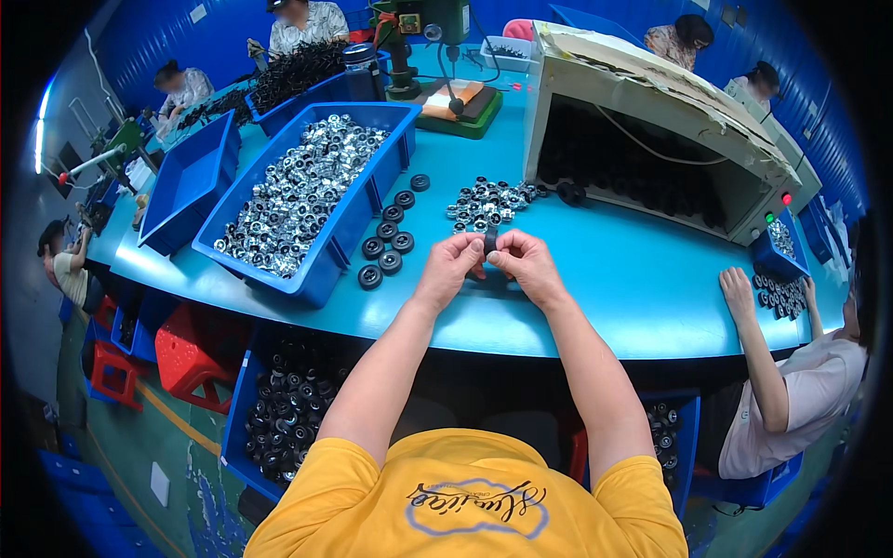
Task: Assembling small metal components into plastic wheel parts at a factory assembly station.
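Over the near edge of the table, my left hand (452, 267) and my right hand (526, 266) meet with a small black wheel (490, 241) between them. The thumbs and fingertips of both hands pinch it from either side. Just beyond my fingers lies a loose heap of small silver-and-black hubs (486, 201). To the left of my left hand, several black wheels (391, 261) lie flat in a rough line. The fingers partly cover the held wheel, so its face is hidden.
Left of the wheels stands a blue bin (346, 259) full of silver-and-black hubs, beside another blue bin (191, 181). A beige box-shaped machine (665, 98) with dark parts inside stands at the right. Co-workers sit around; one person's hand (737, 293) rests on the table's right.
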A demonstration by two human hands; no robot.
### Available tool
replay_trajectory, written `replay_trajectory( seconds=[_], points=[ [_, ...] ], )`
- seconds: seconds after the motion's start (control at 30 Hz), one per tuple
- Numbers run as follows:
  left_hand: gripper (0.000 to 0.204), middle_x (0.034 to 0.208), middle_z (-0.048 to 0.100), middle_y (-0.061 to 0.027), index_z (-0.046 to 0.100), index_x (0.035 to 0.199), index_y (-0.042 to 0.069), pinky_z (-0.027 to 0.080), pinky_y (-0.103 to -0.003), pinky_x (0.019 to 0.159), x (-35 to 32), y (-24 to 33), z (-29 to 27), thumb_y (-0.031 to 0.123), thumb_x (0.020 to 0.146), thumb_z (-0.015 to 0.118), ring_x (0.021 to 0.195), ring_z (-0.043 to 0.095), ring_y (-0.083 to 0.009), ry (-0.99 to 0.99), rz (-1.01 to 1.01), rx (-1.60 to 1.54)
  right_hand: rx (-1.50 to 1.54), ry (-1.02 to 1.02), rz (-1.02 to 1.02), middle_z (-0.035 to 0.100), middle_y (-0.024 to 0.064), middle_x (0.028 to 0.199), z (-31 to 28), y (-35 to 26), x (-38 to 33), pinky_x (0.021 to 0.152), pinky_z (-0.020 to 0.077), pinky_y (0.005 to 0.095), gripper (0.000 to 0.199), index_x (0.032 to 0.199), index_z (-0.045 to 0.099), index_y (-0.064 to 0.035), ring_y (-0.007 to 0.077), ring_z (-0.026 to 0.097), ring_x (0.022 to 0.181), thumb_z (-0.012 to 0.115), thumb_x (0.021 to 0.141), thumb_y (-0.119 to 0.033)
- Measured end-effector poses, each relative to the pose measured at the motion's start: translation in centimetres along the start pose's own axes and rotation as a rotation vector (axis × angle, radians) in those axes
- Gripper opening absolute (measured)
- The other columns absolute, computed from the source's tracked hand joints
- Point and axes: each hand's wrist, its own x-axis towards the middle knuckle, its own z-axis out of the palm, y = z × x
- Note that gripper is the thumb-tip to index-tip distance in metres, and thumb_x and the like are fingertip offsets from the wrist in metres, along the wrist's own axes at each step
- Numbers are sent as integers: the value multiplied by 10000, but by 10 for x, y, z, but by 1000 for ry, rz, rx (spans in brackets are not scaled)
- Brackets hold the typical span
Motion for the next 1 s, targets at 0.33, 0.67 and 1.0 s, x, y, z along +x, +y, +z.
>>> replay_trajectory(
  seconds=[0.33,0.67,1.0],
  points=[
    [157,935,650,3,705,968,19,535,-255,682,1,-2,-4,165,1023,685,810,606,-92,-50,127,87,141,-13,83,582,-52,731,3,-6,-2,570,395,221,211,1007,736,-71,47,512,644,828,910,-235],
    [194,886,625,12,700,1002,32,532,-255,684,-1,-2,0,225,1024,694,785,590,-84,-64,52,145,173,-10,107,567,-50,723,0,-4,0,570,385,210,225,955,702,-83,49,492,638,801,940,-285],
    [206,877,638,20,671,1004,83,553,-276,712,2,-8,-4,287,1030,686,802,599,-85,-50,41,-68,-180,91,-291,595,-46,745,12,6,2,566,411,219,160,1010,748,-71,45,533,661,793,939,-208]
  ],
)
